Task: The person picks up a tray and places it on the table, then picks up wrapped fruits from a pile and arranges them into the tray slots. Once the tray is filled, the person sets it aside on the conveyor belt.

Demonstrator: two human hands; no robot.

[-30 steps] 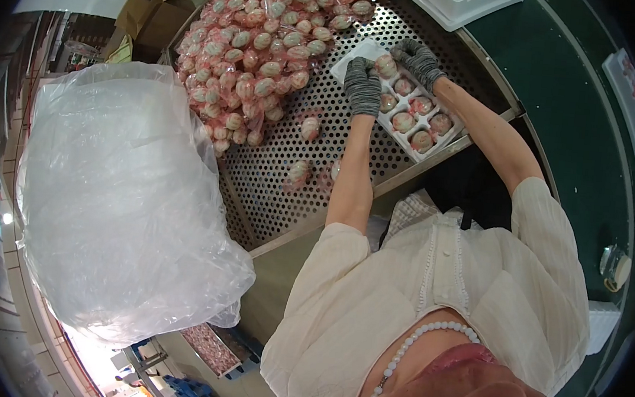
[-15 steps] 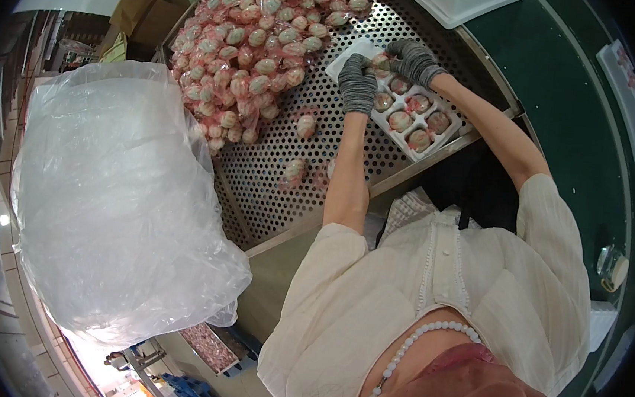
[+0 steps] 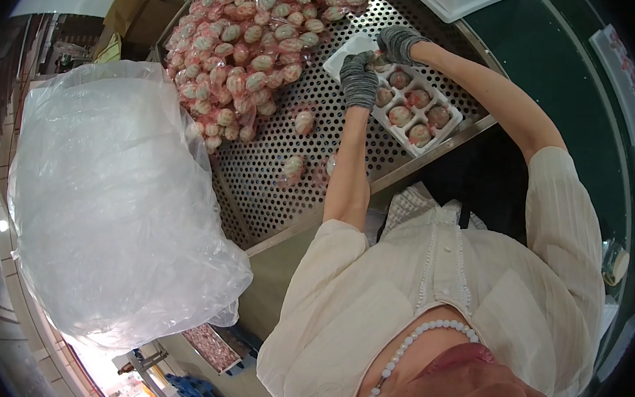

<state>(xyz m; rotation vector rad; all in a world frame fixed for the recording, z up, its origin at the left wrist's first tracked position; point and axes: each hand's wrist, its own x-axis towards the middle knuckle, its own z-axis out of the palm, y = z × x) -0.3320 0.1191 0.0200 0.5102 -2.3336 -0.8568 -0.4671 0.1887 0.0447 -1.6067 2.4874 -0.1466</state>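
Note:
A white compartment tray (image 3: 441,137) with several round wrapped pieces in its cells lies slanted on a perforated metal table (image 3: 259,186). Over the tray's upper left part is my left hand (image 3: 359,81), in a grey glove, its fingers closed; what they grip is hidden. My right hand (image 3: 400,44), gloved alike, is at the tray's upper edge with curled fingers, close to my left hand and a wrapped piece (image 3: 380,61). A large heap of wrapped pieces (image 3: 251,51) covers the table's far left part. Single wrapped pieces (image 3: 304,123) lie between heap and tray.
A big clear plastic bag (image 3: 123,205) stands left of the table. Cardboard boxes (image 3: 146,9) are behind it. White trays (image 3: 456,0) sit on a green surface (image 3: 564,91) at the top right. A jar (image 3: 615,264) is at the far right.
My right hand has moved up and left, and its arm has shifted upward. The filled cell beneath it now shows. My left hand has barely moved.

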